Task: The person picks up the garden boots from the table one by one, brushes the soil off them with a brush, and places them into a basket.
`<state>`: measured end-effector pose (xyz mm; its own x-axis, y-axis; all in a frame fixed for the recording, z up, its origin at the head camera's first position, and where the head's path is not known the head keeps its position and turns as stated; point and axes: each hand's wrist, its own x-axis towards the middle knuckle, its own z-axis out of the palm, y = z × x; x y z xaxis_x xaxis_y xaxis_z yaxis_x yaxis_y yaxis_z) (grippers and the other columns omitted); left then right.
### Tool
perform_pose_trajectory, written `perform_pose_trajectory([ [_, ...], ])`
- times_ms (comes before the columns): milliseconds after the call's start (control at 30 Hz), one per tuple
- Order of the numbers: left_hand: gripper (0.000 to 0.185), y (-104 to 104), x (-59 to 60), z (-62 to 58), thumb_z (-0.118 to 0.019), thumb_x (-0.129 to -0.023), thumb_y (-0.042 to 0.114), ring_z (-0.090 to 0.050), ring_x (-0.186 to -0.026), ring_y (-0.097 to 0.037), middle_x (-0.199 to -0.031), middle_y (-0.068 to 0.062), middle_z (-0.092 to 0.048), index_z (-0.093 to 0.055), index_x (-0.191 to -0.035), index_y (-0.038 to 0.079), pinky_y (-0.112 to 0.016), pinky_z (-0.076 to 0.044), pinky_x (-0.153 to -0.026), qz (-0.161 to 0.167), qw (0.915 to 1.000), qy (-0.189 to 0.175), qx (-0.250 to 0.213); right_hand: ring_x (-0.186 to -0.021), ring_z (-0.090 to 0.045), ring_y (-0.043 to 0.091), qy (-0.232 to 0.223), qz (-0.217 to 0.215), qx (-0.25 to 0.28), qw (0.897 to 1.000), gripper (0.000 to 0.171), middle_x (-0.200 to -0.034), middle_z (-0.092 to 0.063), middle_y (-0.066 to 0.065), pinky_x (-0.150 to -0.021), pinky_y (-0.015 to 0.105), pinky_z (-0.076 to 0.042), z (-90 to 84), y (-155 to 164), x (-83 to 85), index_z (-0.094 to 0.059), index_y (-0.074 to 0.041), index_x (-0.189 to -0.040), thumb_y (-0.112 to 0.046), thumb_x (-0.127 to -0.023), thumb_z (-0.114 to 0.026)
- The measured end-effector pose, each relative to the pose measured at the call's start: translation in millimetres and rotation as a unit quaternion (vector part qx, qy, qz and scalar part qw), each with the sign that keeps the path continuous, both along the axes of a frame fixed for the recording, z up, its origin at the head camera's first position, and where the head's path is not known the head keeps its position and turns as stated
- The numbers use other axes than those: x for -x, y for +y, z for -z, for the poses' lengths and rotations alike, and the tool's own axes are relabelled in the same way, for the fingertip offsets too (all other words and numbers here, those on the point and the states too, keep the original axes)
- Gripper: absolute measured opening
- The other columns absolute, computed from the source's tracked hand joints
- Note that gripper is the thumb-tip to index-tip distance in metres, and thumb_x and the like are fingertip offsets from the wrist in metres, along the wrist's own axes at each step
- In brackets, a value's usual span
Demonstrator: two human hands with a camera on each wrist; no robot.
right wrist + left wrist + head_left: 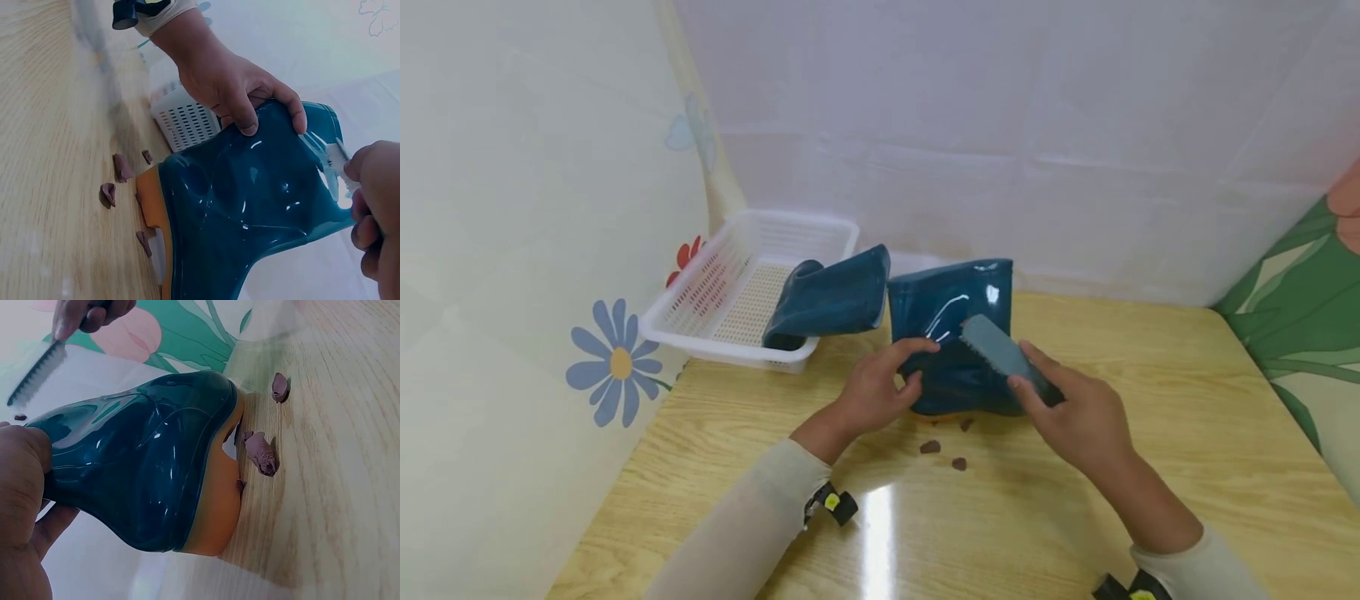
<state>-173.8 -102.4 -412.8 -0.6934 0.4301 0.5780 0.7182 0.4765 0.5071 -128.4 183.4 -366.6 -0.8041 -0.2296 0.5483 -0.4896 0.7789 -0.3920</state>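
Observation:
An upright dark teal rain boot (947,292) with an orange sole (215,512) stands on the table, its glossy shaft wide at the top. My left hand (872,385) grips the side of the shaft, thumb and fingers pinching it. In my right hand (1078,417) is a scrub brush (996,343) with a grey-blue back, held by its handle. Its pale bristles (337,161) face the upper shaft, right at the surface in the right wrist view. Several brownish crumpled lumps (930,447) lie on the table by the sole.
A white perforated plastic basket (741,304) stands at the back left. Another teal boot (842,292) leans in it, its opening jutting over the basket's right edge towards the first boot. Pale curtains (1000,100) hang behind the wood-grain table (1150,400), with flower-printed cloth at both sides.

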Motion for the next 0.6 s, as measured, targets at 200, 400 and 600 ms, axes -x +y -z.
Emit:
perform_pose_trajectory([
  [200, 0.047, 1, 0.1, 0.3, -0.066, -0.093, 0.001, -0.041, -0.060, -0.007, -0.096, -0.001, -0.063, -0.057, -0.136, 0.018, -0.026, -0.039, -0.053, 0.001, 1.0000, 0.007, 0.000, -0.047, -0.040, 0.012, 0.025, 0.003, 0.013, 1.000, 0.050, -0.065, -0.062, 0.012, -0.042, 0.027, -0.028, -3.2, 0, 3.0, -0.066, -0.007, -0.137, -0.017, -0.089, -0.080],
  [400, 0.048, 1, -0.6, 1.5, -0.066, -0.092, 0.000, -0.042, -0.060, -0.007, -0.088, 0.002, -0.058, -0.058, -0.136, 0.017, -0.026, -0.039, -0.053, 0.000, 0.9999, 0.010, -0.004, -0.043, -0.028, 0.008, -0.052, 0.005, -0.023, 0.998, 0.050, -0.055, -0.048, -0.001, -0.042, 0.027, -0.025, 0.3, -5, 3.4, -0.061, -0.014, -0.144, -0.030, -0.098, -0.071],
  [600, 0.049, 0, -0.1, 0.4, -0.066, -0.093, 0.000, -0.040, -0.058, -0.006, -0.089, 0.000, -0.057, -0.056, -0.137, 0.018, -0.026, -0.038, -0.051, -0.001, 1.0000, 0.006, -0.004, -0.046, -0.027, 0.004, -0.041, -0.039, -0.052, 0.997, 0.051, -0.053, -0.043, -0.008, -0.044, 0.025, -0.027, 9.6, 4, -4.4, -0.065, -0.013, -0.140, -0.025, -0.093, -0.078],
])
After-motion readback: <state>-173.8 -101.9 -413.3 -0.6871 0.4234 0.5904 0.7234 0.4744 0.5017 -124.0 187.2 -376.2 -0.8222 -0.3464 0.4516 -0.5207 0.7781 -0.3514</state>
